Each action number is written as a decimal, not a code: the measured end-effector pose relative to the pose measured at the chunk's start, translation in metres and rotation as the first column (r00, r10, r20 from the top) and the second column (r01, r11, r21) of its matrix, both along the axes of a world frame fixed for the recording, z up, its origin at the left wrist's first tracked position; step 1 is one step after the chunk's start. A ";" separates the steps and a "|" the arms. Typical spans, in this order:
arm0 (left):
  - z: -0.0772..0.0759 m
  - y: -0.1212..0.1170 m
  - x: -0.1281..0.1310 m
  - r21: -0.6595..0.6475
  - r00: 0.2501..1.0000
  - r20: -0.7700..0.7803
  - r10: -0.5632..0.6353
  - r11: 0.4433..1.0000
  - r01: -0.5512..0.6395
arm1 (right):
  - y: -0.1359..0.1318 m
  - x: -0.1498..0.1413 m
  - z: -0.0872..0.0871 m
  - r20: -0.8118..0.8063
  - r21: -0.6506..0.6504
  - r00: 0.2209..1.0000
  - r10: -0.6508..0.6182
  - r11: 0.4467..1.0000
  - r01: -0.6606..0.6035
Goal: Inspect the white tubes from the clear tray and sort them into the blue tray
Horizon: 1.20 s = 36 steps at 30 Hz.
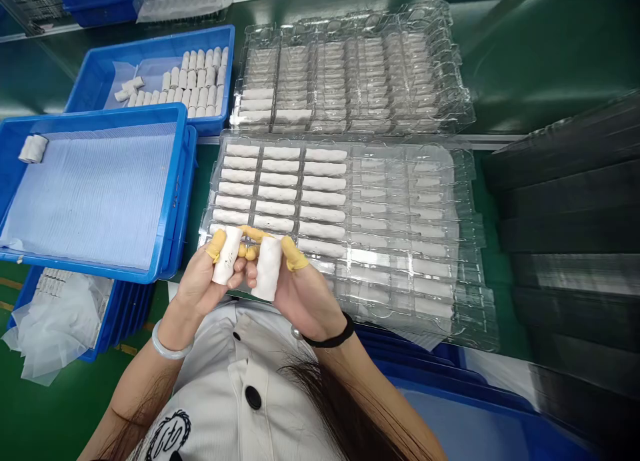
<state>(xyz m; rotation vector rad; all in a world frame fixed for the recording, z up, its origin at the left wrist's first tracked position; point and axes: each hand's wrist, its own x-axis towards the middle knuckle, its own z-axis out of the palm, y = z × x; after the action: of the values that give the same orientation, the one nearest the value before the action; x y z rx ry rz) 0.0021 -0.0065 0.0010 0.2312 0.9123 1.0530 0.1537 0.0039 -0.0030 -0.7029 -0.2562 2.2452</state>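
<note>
My left hand (pixel 204 274) is closed on a white roll (pixel 227 256) with faint dark marks on its side. Another white roll (pixel 268 269), plain on the side I see, sits in the grip of my right hand (pixel 300 281). Yellow finger cots cover the thumbs and some fingertips, and the fingers of both hands meet between the two rolls. Just beyond the hands lies a clear plastic tray (pixel 463 248). Its left three columns hold several white rolls (pixel 324 182) lying on their sides; the right columns show pale shapes through the plastic.
A stack of clear trays (pixel 425 61) stands behind. At left, a blue bin (pixel 167 228) lined with white sheet holds a white roll (pixel 33 148) in its corner. Behind it, another blue bin (pixel 150 44) holds many upright rolls. Blue crates (pixel 107 328) are stacked below.
</note>
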 end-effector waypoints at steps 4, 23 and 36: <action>0.002 0.002 -0.001 -0.023 0.999 -0.024 0.036 0.999 -0.037 | 0.004 0.004 0.006 -0.061 -0.108 0.998 -0.015 0.994 0.008; 0.008 0.001 0.004 -0.039 0.997 0.012 0.072 0.997 -0.072 | 0.003 0.005 0.004 -0.077 -0.101 0.996 -0.045 0.994 0.037; 0.007 0.001 0.008 -0.049 0.989 -0.109 0.103 0.993 -0.109 | 0.002 0.003 -0.001 -0.051 -0.067 0.997 -0.062 0.996 0.059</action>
<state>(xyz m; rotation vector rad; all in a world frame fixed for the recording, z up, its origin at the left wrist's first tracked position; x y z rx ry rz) 0.0098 -0.0059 0.0083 0.1966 1.0574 1.1207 0.1566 0.0059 -0.0039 -0.6756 -0.1339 2.2191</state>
